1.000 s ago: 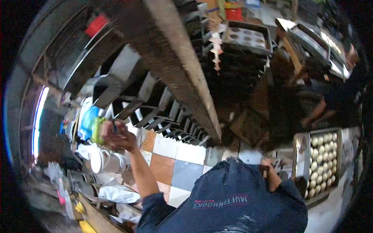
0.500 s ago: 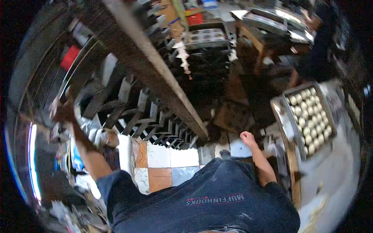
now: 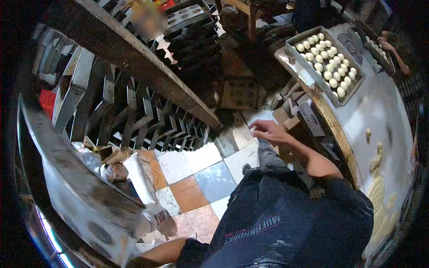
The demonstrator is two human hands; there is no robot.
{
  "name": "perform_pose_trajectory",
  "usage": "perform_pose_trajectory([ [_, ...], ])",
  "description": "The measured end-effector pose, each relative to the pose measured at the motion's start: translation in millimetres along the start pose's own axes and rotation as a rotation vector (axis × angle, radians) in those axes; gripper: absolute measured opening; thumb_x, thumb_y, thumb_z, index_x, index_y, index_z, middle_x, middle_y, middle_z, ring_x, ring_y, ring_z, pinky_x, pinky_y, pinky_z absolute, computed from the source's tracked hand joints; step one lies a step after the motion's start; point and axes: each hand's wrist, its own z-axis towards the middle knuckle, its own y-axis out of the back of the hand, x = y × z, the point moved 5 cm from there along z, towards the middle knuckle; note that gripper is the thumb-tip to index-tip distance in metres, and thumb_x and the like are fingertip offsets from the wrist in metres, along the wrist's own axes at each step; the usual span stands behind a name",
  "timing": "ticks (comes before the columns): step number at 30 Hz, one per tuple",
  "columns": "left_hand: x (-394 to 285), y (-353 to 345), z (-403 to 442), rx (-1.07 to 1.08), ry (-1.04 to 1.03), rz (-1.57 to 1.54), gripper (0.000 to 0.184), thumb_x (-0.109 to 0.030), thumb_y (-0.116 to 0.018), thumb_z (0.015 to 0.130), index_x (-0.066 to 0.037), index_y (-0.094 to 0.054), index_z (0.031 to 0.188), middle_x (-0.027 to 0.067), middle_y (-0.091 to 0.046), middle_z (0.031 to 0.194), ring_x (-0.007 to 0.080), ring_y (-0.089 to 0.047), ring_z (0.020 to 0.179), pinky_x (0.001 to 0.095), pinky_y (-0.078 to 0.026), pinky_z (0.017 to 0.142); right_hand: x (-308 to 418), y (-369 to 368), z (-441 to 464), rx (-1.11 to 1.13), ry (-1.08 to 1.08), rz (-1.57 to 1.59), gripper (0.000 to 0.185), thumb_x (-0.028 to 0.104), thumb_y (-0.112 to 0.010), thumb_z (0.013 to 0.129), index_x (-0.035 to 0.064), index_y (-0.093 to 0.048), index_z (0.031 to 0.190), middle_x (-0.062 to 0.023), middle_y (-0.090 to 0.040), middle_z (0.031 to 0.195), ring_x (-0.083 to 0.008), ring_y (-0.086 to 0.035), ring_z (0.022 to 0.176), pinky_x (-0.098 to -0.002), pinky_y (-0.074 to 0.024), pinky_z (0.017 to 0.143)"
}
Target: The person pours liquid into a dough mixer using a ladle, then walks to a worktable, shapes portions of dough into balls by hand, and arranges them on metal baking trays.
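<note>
A large metal baking tray [image 3: 76, 187] with dark round marks is tilted close in front of me at the left. My left forearm reaches its lower corner; the tray is off the rack on that arm, and the fingers are hidden. My right hand [image 3: 268, 130] hangs in the air above the tiled floor, fingers loosely bent and a little apart, holding nothing that I can see. To its right, a metal tray of pale dough balls [image 3: 328, 62] rests on a floury worktable [image 3: 380, 125].
A rack of stacked trays [image 3: 134, 107] with a thick wooden post [image 3: 147, 67] stands at left. A second tray stack [image 3: 187, 15] is behind it. Boxes [image 3: 310, 118] sit under the table. Another person's hand [image 3: 386, 44] is at a tray at far right. Rolled dough [image 3: 377, 192] lies nearby.
My view has turned. My left hand was up at the rack; now the metal tray is out of it, low at my left. My right hand has loosened from a closer curl.
</note>
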Motion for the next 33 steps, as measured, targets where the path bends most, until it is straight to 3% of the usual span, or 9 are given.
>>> perform_pose_trajectory([
  [6, -70.3, 28.2, 15.4, 0.067, -0.081, -0.142, 0.033, -0.038, -0.066, 0.081, -0.006, -0.063, 0.073, 0.0074, -0.062, 0.069, 0.0206, -0.059, 0.064, 0.0387, -0.048, 0.067, 164.2, -61.5, -41.3, 0.45, 0.568, 0.319, 0.066, 0.054, -0.047, 0.091, 0.0079, -0.039, 0.138, -0.0128, -0.063, 0.096, -0.0193, -0.062, 0.083, -0.0367, -0.0491, 0.076],
  [9, -111.1, 27.4, 38.6, 0.055, -0.158, -0.217, 0.032, -0.038, -0.065, 0.083, -0.006, -0.062, 0.076, 0.007, -0.061, 0.071, 0.0196, -0.059, 0.066, 0.0385, -0.047, 0.069, 168.9, -35.1, -86.1, 0.469, 0.484, 0.506, 0.104, 0.078, -0.046, 0.076, 0.008, -0.019, 0.148, -0.0117, -0.062, 0.101, -0.0201, -0.061, 0.086, -0.0348, -0.0471, 0.078],
  [12, -163.2, 21.3, 72.0, 0.008, -0.273, -0.323, 0.032, -0.038, -0.063, 0.084, -0.007, -0.062, 0.078, 0.0066, -0.061, 0.073, 0.0186, -0.058, 0.067, 0.0382, -0.047, 0.072, 149.0, 18.9, -147.8, 0.436, 0.362, 0.518, 0.126, 0.082, -0.053, 0.067, -0.001, -0.003, 0.148, -0.0158, -0.038, 0.141, -0.023, -0.045, 0.121, -0.0378, -0.0375, 0.098],
  [15, -233.7, 7.0, 107.4, -0.025, -0.421, -0.446, 0.031, -0.038, -0.061, 0.086, -0.008, -0.061, 0.081, 0.0061, -0.061, 0.075, 0.0176, -0.058, 0.069, 0.038, -0.046, 0.074, 130.3, 81.6, -207.9, 0.049, 0.255, 0.48, 0.11, 0.061, -0.06, 0.08, -0.001, 0.0, 0.147, -0.015, -0.018, 0.151, -0.0213, -0.009, 0.14, -0.0354, -0.0094, 0.113],
  [16, -262.4, -3.9, 116.2, -0.022, -0.465, -0.49, 0.031, -0.038, -0.06, 0.086, -0.008, -0.061, 0.082, 0.006, -0.061, 0.076, 0.0173, -0.058, 0.069, 0.0379, -0.046, 0.075, 131.6, 105.6, -225.9, -0.175, 0.204, 0.391, 0.087, 0.036, -0.065, 0.081, -0.001, -0.02, 0.146, -0.0137, -0.036, 0.141, -0.022, -0.031, 0.132, -0.0344, -0.0228, 0.109],
  [18, -336.0, -41.9, 131.8, -0.015, -0.506, -0.58, 0.03, -0.038, -0.059, 0.087, -0.008, -0.06, 0.084, 0.0057, -0.061, 0.078, 0.0166, -0.057, 0.07, 0.0377, -0.046, 0.076, 92.7, 147.8, -250.3, -0.519, 0.1, 0.71, 0.065, 0.016, -0.066, 0.073, -0.0006, -0.044, 0.132, -0.008, -0.053, 0.118, -0.0173, -0.052, 0.107, -0.03, -0.0384, 0.095],
  [22, -503.7, -119.1, 141.6, -0.092, -0.167, -0.903, 0.048, -0.065, -0.075, 0.06, -0.02, -0.06, 0.063, -0.0034, -0.055, 0.059, 0.0193, -0.055, 0.068, 0.0387, -0.036, 0.08, -13.8, 237.3, -273.0, -1.019, 0.262, 0.942, 0.007, 0.012, -0.059, 0.073, 0.0049, -0.059, 0.075, -0.0017, -0.054, 0.073, -0.013, -0.053, 0.074, -0.0282, -0.0423, 0.07],
  [24, -566.6, -141.5, 136.8, 0.035, -0.184, -1.016, 0.049, -0.061, -0.081, 0.052, -0.02, -0.059, 0.064, -0.004, -0.052, 0.06, 0.0179, -0.052, 0.068, 0.0361, -0.03, 0.079, -39.6, 280.5, -284.7, -1.13, 0.277, 0.88, 0.011, 0.014, -0.058, 0.073, 0.0083, -0.055, 0.064, -0.0013, -0.051, 0.069, -0.0129, -0.05, 0.068, -0.0284, -0.0399, 0.067],
  [33, -734.7, -206.5, 71.8, 0.316, -0.168, -1.305, 0.039, -0.04, -0.085, 0.055, -0.014, -0.064, 0.075, -0.0002, -0.053, 0.072, 0.0213, -0.047, 0.077, 0.0356, -0.029, 0.075, -200.9, 400.9, -298.7, -1.203, 0.086, 0.866, 0.013, 0.011, -0.06, 0.067, 0.0109, -0.053, 0.078, 0.0025, -0.047, 0.071, -0.0116, -0.048, 0.066, -0.0292, -0.0387, 0.064],
])
